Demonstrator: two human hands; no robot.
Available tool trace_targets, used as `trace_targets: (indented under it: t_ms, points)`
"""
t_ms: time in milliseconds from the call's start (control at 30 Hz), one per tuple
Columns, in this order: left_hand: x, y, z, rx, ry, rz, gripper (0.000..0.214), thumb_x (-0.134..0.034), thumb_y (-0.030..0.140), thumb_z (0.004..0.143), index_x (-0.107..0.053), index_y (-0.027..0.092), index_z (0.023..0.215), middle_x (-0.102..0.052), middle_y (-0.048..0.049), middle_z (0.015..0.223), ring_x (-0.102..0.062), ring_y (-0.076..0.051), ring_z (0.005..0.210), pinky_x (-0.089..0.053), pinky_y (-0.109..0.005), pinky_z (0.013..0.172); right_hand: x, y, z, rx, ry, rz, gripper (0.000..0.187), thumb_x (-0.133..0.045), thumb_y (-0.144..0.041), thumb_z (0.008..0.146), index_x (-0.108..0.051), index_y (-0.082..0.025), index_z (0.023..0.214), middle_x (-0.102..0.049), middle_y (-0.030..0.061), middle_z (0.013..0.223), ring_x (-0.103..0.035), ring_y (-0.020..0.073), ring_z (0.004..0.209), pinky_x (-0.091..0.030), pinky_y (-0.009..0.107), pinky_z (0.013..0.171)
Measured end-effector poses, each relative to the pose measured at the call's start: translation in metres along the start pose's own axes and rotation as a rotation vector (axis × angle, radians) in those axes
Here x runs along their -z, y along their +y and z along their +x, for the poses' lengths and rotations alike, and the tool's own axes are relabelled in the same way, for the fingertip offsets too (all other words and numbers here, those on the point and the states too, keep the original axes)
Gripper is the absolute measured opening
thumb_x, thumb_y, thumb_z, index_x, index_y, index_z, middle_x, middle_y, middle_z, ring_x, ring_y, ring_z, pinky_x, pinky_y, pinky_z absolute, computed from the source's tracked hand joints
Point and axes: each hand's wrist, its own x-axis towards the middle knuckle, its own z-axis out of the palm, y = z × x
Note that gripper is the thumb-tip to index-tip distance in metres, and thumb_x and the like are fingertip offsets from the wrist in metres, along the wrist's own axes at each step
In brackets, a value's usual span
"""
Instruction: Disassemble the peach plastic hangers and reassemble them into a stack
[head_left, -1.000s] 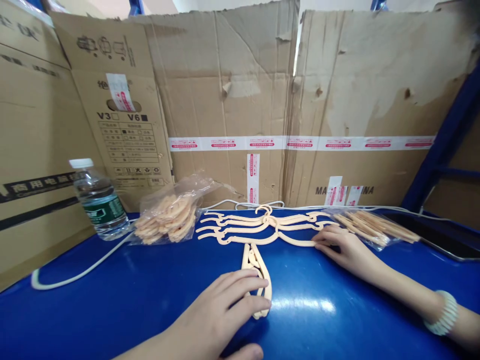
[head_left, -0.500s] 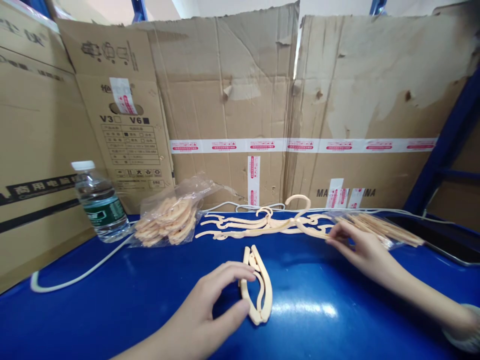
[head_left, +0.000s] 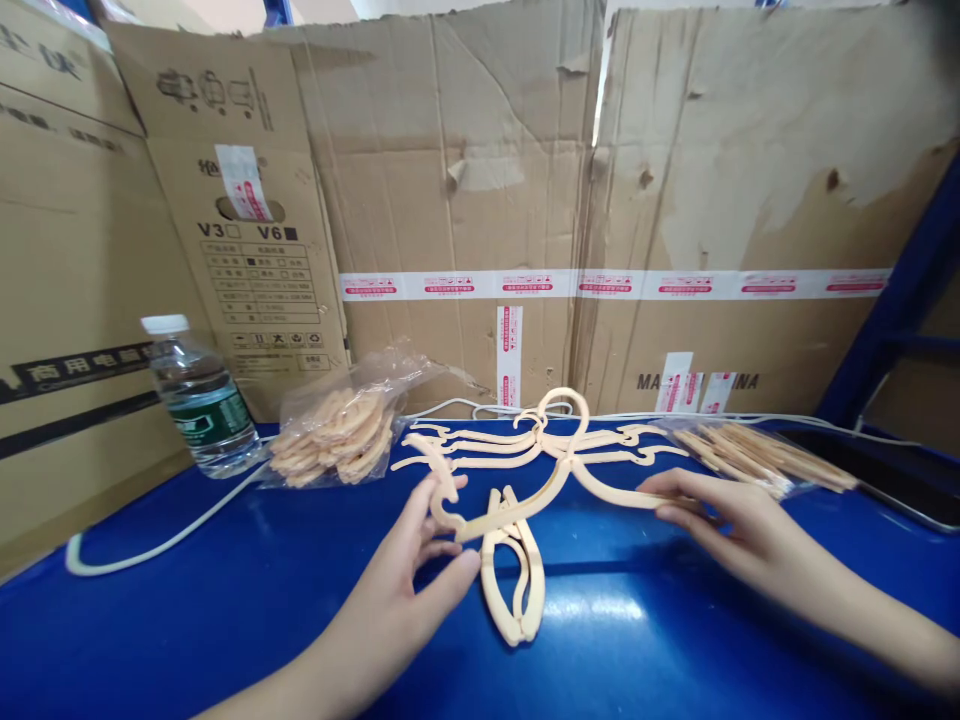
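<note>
A cream plastic folding hanger (head_left: 517,515), spread open with its hook up, is raised above the blue table. My right hand (head_left: 712,520) pinches the tip of its right arm between thumb and fingers. My left hand (head_left: 409,575) is at the notched left end, fingers behind it and the thumb apart below, not closed on it. Under the raised hanger lies a folded hanger (head_left: 532,595) of the same kind, just right of my left thumb. Behind, several spread hangers (head_left: 480,462) lie in a row, partly covered by the raised one.
A clear bag of folded hanger pieces (head_left: 330,435) lies at the back left, beside a water bottle (head_left: 202,400). Another bag of pieces (head_left: 750,455) and a dark phone-like slab (head_left: 877,480) lie right. A white cable (head_left: 165,555) crosses the table; cardboard (head_left: 450,220) walls the back.
My right hand has drawn a spread hanger from the row toward me and left. My left hand has moved off the folded hanger to the raised one's left end.
</note>
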Motion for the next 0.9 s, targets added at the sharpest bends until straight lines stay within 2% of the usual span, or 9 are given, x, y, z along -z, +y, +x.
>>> trace_targets:
  t_ms: [100,200,300,400,533,600,733,900]
  points:
    - [-0.001,0.004,-0.005,-0.089,-0.097,0.201,0.061,-0.054,0.035,0.091,-0.027,0.03,0.146,-0.058,-0.0087,0.126,-0.062,-0.022,0.102,-0.048,-0.038,0.095,-0.003,-0.008,-0.001,-0.022,-0.09,0.043,0.021,-0.048,-0.038,0.097,-0.064,-0.025,0.103,-0.071,0.0043,0.094,-0.068,0.0224,0.083,-0.056,0.031,0.07]
    - [0.0,0.008,-0.003,-0.123,-0.075,0.262,0.045,-0.051,0.035,0.093,-0.042,0.029,0.136,-0.066,-0.0043,0.11,-0.063,-0.021,0.096,-0.049,-0.032,0.087,-0.004,-0.013,-0.001,-0.044,-0.137,0.091,0.023,-0.049,-0.038,0.096,-0.066,-0.024,0.1,-0.071,0.0045,0.091,-0.067,0.0203,0.077,-0.055,0.029,0.065]
    - [0.002,0.014,0.0,-0.058,-0.043,0.21,0.03,-0.051,0.039,0.093,-0.056,0.026,0.119,-0.069,-0.0018,0.097,-0.063,-0.02,0.086,-0.048,-0.026,0.075,-0.004,-0.013,-0.001,0.022,-0.09,0.04,0.021,-0.049,-0.034,0.095,-0.067,-0.024,0.102,-0.071,0.0054,0.09,-0.066,0.0198,0.074,-0.054,0.029,0.063]
    - [0.003,0.018,0.002,-0.004,-0.063,0.139,0.028,-0.053,0.043,0.092,-0.062,0.023,0.109,-0.067,-0.0008,0.087,-0.057,-0.016,0.068,-0.044,-0.024,0.062,-0.002,-0.01,-0.001,0.149,0.014,-0.153,0.024,-0.046,-0.028,0.096,-0.068,-0.025,0.104,-0.069,0.0074,0.089,-0.063,0.0224,0.08,-0.053,0.034,0.069]
    - [0.003,0.017,0.006,0.027,-0.086,0.074,0.027,-0.052,0.042,0.092,-0.063,0.02,0.104,-0.063,0.0003,0.078,-0.05,-0.013,0.062,-0.042,-0.025,0.064,0.001,-0.011,-0.003,0.241,0.13,-0.489,0.028,-0.043,-0.034,0.098,-0.069,-0.024,0.101,-0.068,0.0084,0.081,-0.058,0.0254,0.076,-0.047,0.038,0.065]
    - [0.003,0.016,0.008,0.042,-0.084,0.052,0.027,-0.054,0.042,0.091,-0.063,0.019,0.102,-0.063,0.0001,0.077,-0.05,-0.013,0.062,-0.042,-0.025,0.064,0.0,-0.012,-0.005,0.263,0.135,-0.627,0.032,-0.04,-0.035,0.099,-0.069,-0.022,0.095,-0.068,0.0079,0.078,-0.059,0.0242,0.067,-0.045,0.036,0.058]
    - [0.004,0.013,0.011,0.047,-0.084,0.028,0.027,-0.055,0.043,0.091,-0.063,0.019,0.101,-0.063,-0.0006,0.079,-0.05,-0.013,0.062,-0.041,-0.025,0.065,-0.003,-0.013,-0.012,0.306,0.114,-0.826,0.034,-0.033,-0.016,0.095,-0.067,-0.018,0.099,-0.072,0.0078,0.085,-0.061,0.0192,0.052,-0.041,0.031,0.043]
    - [0.004,0.014,0.01,0.046,-0.088,0.026,0.028,-0.054,0.043,0.091,-0.063,0.019,0.101,-0.063,-0.0012,0.079,-0.05,-0.014,0.063,-0.041,-0.026,0.066,-0.004,-0.018,-0.015,0.346,0.166,-0.93,0.036,-0.033,-0.007,0.087,-0.067,-0.019,0.094,-0.072,0.0112,0.102,-0.067,0.0228,0.063,-0.049,0.034,0.051]
